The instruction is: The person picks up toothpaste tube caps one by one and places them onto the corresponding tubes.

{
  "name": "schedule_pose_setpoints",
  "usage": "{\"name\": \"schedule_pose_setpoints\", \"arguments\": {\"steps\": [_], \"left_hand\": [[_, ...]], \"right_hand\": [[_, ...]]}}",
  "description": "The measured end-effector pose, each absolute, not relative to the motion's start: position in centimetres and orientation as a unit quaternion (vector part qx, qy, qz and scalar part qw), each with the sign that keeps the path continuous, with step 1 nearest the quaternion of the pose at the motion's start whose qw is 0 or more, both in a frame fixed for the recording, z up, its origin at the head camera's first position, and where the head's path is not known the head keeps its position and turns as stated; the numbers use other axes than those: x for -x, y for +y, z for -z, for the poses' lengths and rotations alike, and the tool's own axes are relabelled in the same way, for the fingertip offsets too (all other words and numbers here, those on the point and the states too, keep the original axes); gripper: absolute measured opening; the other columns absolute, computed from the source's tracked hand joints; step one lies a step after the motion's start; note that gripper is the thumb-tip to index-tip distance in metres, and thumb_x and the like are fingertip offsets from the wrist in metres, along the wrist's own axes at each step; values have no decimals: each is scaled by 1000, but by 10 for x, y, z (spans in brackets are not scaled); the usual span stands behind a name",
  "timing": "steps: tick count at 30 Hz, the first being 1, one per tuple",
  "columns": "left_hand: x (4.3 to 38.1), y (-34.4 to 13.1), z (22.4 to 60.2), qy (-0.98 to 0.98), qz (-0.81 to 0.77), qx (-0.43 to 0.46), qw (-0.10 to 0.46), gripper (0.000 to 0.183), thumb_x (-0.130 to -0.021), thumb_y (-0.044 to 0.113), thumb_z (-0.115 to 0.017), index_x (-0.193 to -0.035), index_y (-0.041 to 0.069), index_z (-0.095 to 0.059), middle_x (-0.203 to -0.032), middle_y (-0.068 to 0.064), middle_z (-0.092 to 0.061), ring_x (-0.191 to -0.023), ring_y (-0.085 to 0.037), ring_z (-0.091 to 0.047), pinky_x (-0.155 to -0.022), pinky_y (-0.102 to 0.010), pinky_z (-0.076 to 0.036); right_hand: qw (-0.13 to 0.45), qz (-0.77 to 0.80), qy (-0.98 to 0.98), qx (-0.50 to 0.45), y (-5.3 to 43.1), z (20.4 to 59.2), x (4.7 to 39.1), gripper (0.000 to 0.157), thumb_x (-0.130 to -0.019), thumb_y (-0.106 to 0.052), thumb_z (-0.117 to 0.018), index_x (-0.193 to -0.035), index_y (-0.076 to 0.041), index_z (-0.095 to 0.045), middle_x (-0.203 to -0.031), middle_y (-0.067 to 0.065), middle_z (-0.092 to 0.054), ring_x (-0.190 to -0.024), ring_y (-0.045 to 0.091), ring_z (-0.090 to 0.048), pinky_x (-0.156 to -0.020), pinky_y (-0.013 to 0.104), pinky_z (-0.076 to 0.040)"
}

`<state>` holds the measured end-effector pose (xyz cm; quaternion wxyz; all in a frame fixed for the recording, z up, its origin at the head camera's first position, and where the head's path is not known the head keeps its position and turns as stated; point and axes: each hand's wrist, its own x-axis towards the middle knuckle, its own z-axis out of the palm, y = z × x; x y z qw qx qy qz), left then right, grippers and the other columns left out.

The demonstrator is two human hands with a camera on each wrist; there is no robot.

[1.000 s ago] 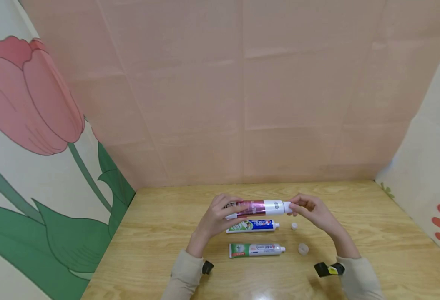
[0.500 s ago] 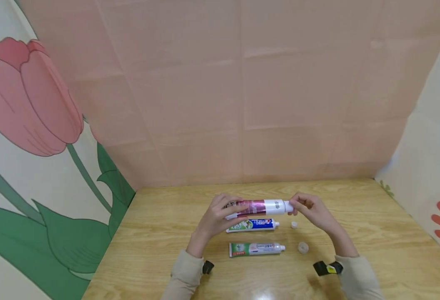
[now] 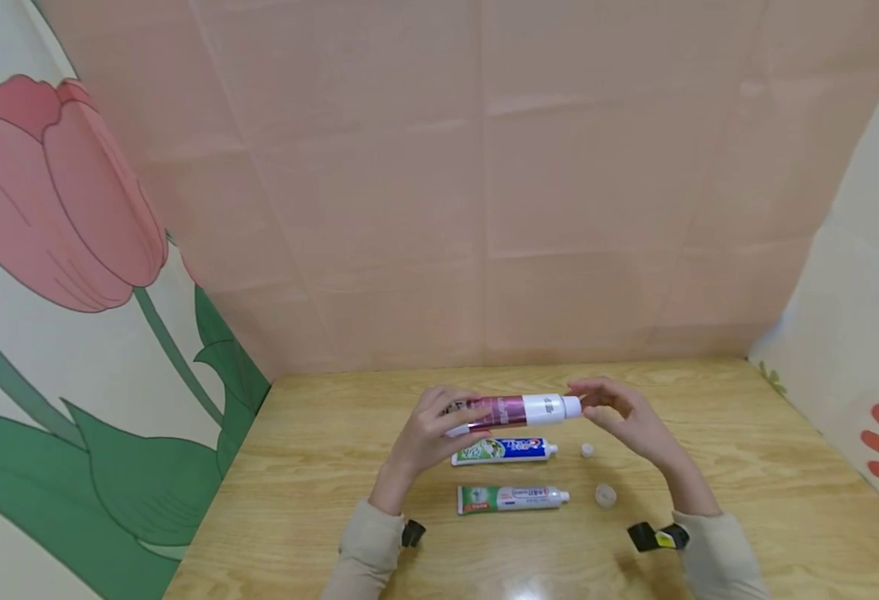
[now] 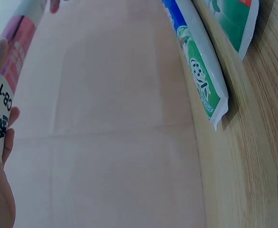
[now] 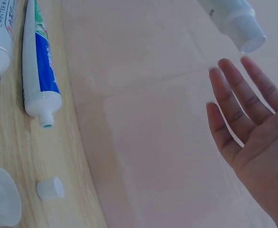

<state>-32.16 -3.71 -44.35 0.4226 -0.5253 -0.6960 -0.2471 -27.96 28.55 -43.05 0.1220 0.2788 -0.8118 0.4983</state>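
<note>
Left fingers (image 3: 463, 416) grip maroon-white tube (image 3: 505, 411) | long axis crosswise | cap (image 3: 572, 407) rightward

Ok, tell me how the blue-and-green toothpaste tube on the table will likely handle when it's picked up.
The blue-and-green toothpaste tube probably gives under a squeeze, judging by its thin, flattened tail. That flat tail should also keep it from rolling freely. Its nozzle looks uncapped, so a firm grip might push some contents out.

A tulip mural (image 3: 105, 200) adjoins a pinkish backdrop (image 3: 484, 183).
</note>
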Motion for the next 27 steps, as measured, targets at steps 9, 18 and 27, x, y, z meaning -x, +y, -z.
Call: {"name": "schedule_pose_setpoints", "arguments": {"steps": [9, 18, 27], "left_hand": [[323, -40, 443, -695, 253, 524, 423, 42, -69, 29, -81, -108, 18, -68, -107, -3, -63, -94, -14, -55, -86, -25, -46], [324, -40, 443, -690, 260, 527, 422, 44, -67, 28, -82, -107, 17, -69, -107, -3, -63, -94, -15, -55, -85, -26, -46], [323, -38, 443, -690, 262, 532, 416, 40, -71, 29, -80, -108, 17, -68, -107, -4, -63, -96, -15, -55, -86, -25, -46]], "right_hand": [[97, -515, -794, -308, 285, 429, 277, 47, -80, 4, -67, -124, -4, -52, -120, 9, -58, -97, 15, -59, -86, 20, -46], [87, -526, -787, -311, 285, 429, 277, 40, -82, 5, -65, -120, -3, -54, -117, 3, -59, -98, 15, -59, -86, 21, -47], [89, -509, -807, -286, 287, 431, 277, 34, -83, 1, -65, -115, -9, -58, -110, 3, -61, -98, 12, -58, -85, 21, -46]]}}
